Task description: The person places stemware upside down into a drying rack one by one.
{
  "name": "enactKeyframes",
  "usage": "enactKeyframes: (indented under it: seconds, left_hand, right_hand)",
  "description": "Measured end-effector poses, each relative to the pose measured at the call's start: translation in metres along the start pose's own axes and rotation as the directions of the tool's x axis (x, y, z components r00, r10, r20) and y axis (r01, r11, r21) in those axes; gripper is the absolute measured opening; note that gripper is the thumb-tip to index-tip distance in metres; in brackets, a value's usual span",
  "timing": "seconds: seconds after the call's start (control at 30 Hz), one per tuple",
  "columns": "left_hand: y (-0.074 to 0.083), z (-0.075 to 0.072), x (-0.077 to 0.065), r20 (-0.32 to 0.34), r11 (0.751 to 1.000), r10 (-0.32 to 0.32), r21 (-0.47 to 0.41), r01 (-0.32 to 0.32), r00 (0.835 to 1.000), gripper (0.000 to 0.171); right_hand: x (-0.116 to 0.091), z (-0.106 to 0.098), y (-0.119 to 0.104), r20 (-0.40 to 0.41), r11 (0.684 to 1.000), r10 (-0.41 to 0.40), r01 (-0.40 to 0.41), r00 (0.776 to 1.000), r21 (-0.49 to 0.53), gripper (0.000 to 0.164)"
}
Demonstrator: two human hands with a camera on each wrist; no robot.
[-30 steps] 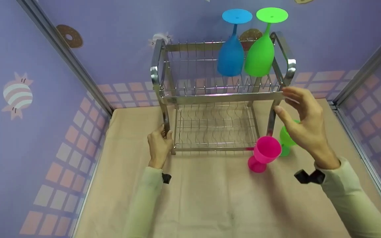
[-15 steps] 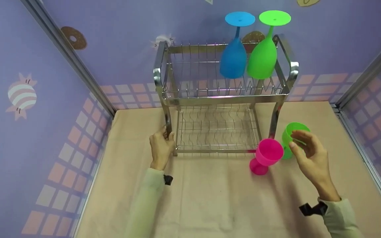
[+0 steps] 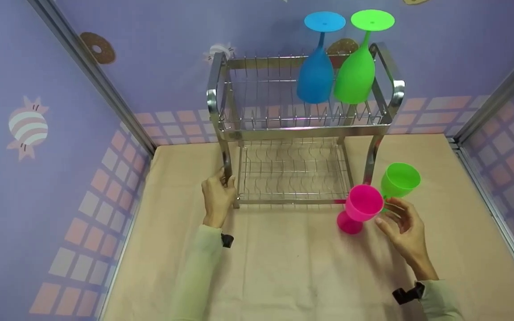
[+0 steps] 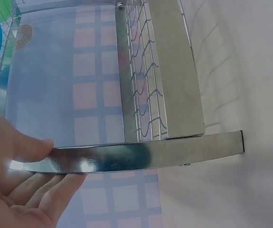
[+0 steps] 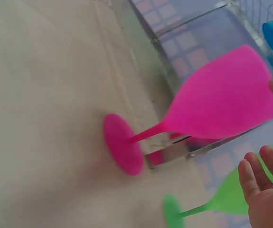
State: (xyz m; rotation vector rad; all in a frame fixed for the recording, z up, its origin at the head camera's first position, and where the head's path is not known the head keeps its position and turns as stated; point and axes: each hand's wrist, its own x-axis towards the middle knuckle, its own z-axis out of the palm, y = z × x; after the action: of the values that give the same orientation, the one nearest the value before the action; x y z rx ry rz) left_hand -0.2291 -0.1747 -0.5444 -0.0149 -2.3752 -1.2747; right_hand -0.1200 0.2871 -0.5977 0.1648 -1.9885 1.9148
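My left hand (image 3: 218, 200) grips the front left leg of a two-tier metal dish rack (image 3: 301, 133); in the left wrist view the thumb lies on one side of the leg (image 4: 103, 157) and the fingers on the other. A pink wine goblet (image 3: 364, 203) stands upright by the rack's front right corner. Beside its bowl is my right hand (image 3: 406, 234), thumb and fingers spread apart, holding nothing. Just behind that hand stands a green goblet (image 3: 400, 178), its stem partly hidden. Both goblets also show in the right wrist view, the pink one (image 5: 221, 99) nearest.
Upside down on the rack's upper tier sit a blue goblet (image 3: 316, 78) and another green goblet (image 3: 356, 78). The lower tier (image 3: 295, 171) is a wire grid. A beige cloth (image 3: 279, 263) covers the table, with patterned purple walls (image 3: 163, 76) around it.
My right hand has come down from the rack's upper right corner, past the standing green goblet, to the pink goblet's side. My left hand stays on the rack leg.
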Motion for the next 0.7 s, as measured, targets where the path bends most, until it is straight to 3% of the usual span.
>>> enactKeyframes:
  seconds: [0.13, 0.33, 0.57, 0.7]
  left_hand:
    - [0.000, -0.001, 0.001, -0.005, 1.000, 0.014, 0.001, -0.014, 1.000, 0.028]
    - [0.001, -0.001, 0.001, -0.003, 1.000, 0.014, -0.002, -0.014, 1.000, 0.029]
    - [-0.001, 0.000, 0.000, -0.005, 1.000, 0.012, 0.001, -0.012, 1.000, 0.013]
    - [-0.001, 0.000, 0.000, 0.010, 1.000, 0.014, 0.007, -0.014, 1.000, 0.021]
  right_hand:
    - [-0.004, 0.009, 0.017, 0.041, 0.996, 0.081, -0.080, 0.996, -0.042, 0.084]
    - [-0.004, 0.025, 0.030, 0.041, 0.987, 0.162, -0.162, 0.986, -0.011, 0.092]
    - [-0.003, 0.036, 0.035, 0.003, 0.983, 0.182, -0.182, 0.983, -0.039, 0.089]
    - [-0.001, 0.038, 0.035, -0.003, 0.985, 0.169, -0.169, 0.986, -0.022, 0.089]
